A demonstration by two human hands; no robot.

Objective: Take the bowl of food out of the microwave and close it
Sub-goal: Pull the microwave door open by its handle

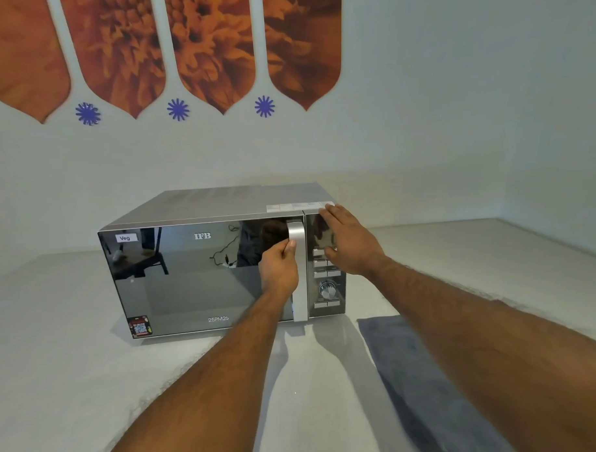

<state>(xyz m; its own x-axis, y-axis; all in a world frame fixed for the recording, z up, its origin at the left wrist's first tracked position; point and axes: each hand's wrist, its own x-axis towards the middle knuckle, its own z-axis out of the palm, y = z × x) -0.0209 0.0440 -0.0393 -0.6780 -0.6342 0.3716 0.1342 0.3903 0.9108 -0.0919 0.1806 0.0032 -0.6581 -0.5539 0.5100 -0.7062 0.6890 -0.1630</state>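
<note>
The left hand (280, 267) grips the closed microwave (203, 263) door's handle (297, 239); the right hand (349, 244) lies flat and open on its control panel (326, 292).

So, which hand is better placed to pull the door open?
The left hand: it is closed around the handle of the shut door. The right hand lies flat on the control panel, bracing the microwave.
</note>
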